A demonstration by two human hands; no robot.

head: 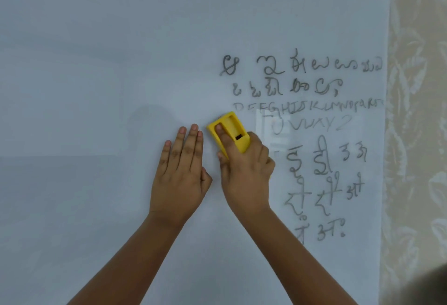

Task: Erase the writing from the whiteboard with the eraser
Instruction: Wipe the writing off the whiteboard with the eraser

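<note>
While my left hand [180,174] lies flat and open on the whiteboard [96,62], holding nothing, my right hand [244,171] grips the yellow eraser [229,130] against the board, just left of the writing [307,111], whose middle rows look faint, perhaps smudged.

A strip of wall [416,111] runs down the right edge of the view, covered in pale beige wallpaper with a faint cream leaf pattern. The leaves are blurred, and their outlines are hard to follow. In the bottom right corner sits a dark, out-of-focus shape [430,287] that cannot be identified. The light is soft and even, with a dim rectangular reflection [268,125], like that of a window, right of centre.
</note>
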